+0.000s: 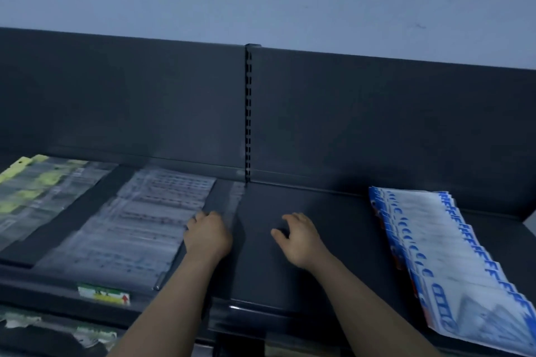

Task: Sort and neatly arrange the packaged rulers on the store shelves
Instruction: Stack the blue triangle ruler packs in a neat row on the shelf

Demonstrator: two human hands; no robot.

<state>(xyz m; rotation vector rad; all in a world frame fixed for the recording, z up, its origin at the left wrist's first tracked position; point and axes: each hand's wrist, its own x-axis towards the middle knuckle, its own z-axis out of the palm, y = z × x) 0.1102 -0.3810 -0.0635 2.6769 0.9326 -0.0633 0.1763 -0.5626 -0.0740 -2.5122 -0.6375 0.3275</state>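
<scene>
On shelf (333, 240), squaring clear ruler packs (127, 229) with left hand (207, 236), fingers curled at stack's right edge; gripping or only pushing, cannot tell. Holding right hand (300, 238) loose and empty above shelf. Next, likely gathering fanned blue packs (443, 255) at right into straight pile.

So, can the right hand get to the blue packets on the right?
Probably yes: the right hand is empty, and only bare shelf lies between it and the blue packets.
</scene>
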